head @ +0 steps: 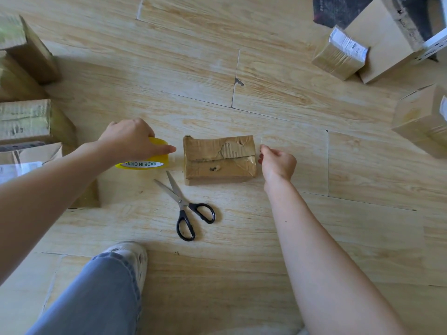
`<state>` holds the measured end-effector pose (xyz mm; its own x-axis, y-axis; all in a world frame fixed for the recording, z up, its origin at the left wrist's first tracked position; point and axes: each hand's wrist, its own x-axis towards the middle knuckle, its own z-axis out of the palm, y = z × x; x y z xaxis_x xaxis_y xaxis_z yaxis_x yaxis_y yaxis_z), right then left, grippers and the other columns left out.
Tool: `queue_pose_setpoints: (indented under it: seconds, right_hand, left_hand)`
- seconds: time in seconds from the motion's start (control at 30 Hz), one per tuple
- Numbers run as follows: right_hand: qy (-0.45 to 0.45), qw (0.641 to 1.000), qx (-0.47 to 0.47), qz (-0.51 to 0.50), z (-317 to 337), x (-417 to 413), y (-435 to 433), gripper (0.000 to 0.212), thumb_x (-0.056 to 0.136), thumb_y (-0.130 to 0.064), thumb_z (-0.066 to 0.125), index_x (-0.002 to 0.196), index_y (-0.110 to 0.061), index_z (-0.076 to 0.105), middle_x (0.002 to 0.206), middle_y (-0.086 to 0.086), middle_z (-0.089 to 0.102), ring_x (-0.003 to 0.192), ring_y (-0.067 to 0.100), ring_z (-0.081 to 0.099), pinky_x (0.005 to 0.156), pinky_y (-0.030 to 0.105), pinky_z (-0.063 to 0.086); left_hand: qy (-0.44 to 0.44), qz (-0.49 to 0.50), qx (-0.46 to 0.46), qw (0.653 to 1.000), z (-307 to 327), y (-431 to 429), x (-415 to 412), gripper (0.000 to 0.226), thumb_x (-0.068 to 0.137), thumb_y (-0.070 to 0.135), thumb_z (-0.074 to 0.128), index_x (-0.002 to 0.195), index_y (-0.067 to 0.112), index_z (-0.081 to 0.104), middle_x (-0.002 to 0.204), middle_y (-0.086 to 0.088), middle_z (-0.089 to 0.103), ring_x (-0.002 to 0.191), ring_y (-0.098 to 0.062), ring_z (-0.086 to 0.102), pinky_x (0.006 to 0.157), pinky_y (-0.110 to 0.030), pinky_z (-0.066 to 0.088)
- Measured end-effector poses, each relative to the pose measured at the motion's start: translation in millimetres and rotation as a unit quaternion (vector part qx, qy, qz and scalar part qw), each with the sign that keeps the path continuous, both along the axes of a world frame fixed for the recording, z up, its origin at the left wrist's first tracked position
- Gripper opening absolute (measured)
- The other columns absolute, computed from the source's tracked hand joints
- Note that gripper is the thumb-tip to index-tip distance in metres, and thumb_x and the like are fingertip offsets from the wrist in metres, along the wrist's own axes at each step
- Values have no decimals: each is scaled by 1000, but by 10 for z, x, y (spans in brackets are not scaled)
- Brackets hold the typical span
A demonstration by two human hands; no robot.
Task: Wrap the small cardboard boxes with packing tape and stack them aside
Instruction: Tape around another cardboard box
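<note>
Small box point(219, 160) lies flat on the wood floor point(242, 238) at centre frame, between both hands. Top face carries old, torn tape. No fresh band visibly stuck down.

Left hand point(135, 141), left of centre: fingers curled over the yellow-cored tape roll point(145, 163), which stands just beside the box's left end. Forefinger reaches out toward the box.

Right hand point(277, 163), at the box's right end: thumb and forefinger pinched together on what looks like the clear tape end point(262, 142). Film is faint; whether it spans the box, cannot tell.

Scissors point(186, 206) lie blades apart, just below the box, untouched.

Progress, judged: glossy taped boxes point(338, 54) sit upper right and at right edge, so some are done. Plain boxes point(24, 119) are piled at left edge, apparently waiting. This box is at its first strip; laying, cutting and stacking are left.
</note>
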<state>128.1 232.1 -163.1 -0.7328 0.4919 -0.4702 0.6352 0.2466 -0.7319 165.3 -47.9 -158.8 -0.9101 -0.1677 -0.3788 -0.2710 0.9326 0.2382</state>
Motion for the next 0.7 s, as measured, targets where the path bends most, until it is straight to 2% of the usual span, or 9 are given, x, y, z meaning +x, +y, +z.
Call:
queue_pose_setpoints:
  seconds: [0.1,0.2,0.3,0.37,0.43,0.5,0.63,0.7]
  right_hand:
    - [32,999,-17,-32,-7,5,-15,15,88,-20,68,91,-5,72,92,8,73,86,20,68,80,28,53]
    - [64,995,-51,-49,-5,40,14,19,86,-28,71,78,-11,66,83,3,70,75,12,64,65,19,45]
    - [72,994,-78,-31,-16,83,25,21,82,-33,77,80,-18,62,88,-1,68,80,7,64,67,15,45]
    - [84,993,-83,-30,-26,88,16,22,82,-29,78,80,-17,59,84,-3,66,72,-1,63,65,11,45]
    - [96,992,-71,-31,-31,81,-1,23,82,-27,77,76,-17,56,74,-6,62,56,-9,57,55,6,42]
    - [96,993,-55,-33,-42,67,-15,25,83,-28,76,74,-18,55,73,-6,59,58,-3,55,55,8,41]
    - [69,996,-44,-41,-65,39,-63,28,84,-32,75,74,-16,53,75,-3,60,66,8,56,59,18,43]
    - [39,997,-50,-38,-69,24,-91,30,85,-35,73,74,-16,51,75,-2,59,66,11,54,57,21,42]
  left_hand:
    - [6,2,5,1000,9,9,5,58,71,77,54,53,22,51,55,1,52,55,-12,45,70,-33,32]
    - [12,4,24,1000,53,-16,37,63,69,79,53,50,19,49,51,-2,50,54,-15,46,67,-32,30]
    - [23,13,39,999,114,5,80,73,61,86,40,46,15,39,43,-1,41,47,-20,44,56,-31,26]
    - [31,25,42,998,144,43,91,75,58,88,38,45,15,31,40,0,34,43,-21,40,52,-29,26]
    - [34,20,30,999,154,77,92,75,60,87,41,45,15,29,39,1,32,42,-20,39,62,-34,38]
    - [42,23,21,999,152,86,86,74,63,85,45,43,15,30,39,1,32,42,-20,40,77,-42,46]
    - [30,26,13,999,124,98,85,76,57,89,39,42,15,35,37,2,36,42,-18,43,84,-45,47]
    - [29,27,9,999,94,110,80,77,55,91,35,42,16,38,37,2,40,44,-18,46,87,-45,46]
